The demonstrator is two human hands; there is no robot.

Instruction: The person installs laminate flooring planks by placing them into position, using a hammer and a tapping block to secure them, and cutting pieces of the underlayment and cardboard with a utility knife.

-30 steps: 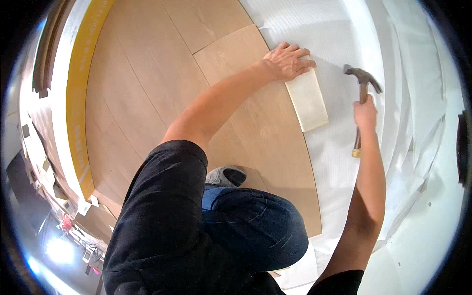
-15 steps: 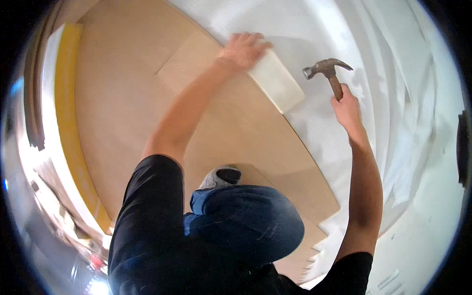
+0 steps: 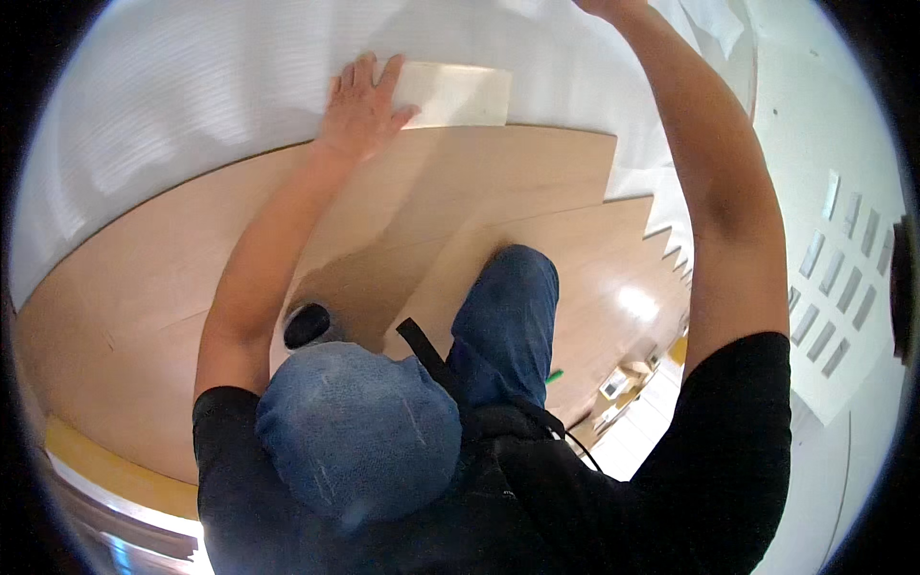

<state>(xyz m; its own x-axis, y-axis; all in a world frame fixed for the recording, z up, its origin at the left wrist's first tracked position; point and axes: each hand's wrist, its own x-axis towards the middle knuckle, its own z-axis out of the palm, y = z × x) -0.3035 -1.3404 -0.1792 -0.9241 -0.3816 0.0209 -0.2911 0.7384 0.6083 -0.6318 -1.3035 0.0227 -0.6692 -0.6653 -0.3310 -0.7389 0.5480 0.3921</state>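
My left hand (image 3: 364, 110) lies with fingers spread over the left end of a flat, off-white rectangular block (image 3: 460, 94). The thumb rests along the block's near side. The block sits on white sheeting, its long side against the far edge of light-brown floor planks (image 3: 450, 177). My right arm reaches up to the top of the picture. Only a bit of my right hand (image 3: 602, 6) shows there; its fingers are cut off by the edge, and no hammer is visible now.
White underlay sheeting (image 3: 220, 86) stretches beyond the planks. Their right ends form a stepped edge (image 3: 661, 230). A yellow-sided long pack (image 3: 125, 470) lies at lower left. Slotted vents mark a white panel (image 3: 815, 355) at right. My knees and a dark-soled foot (image 3: 307, 326) are on the planks.
My view has turned, so the plank edge now runs across the picture. My right hand, earlier gripping a hammer in view, has gone up to the top edge. My left hand stays on the block.
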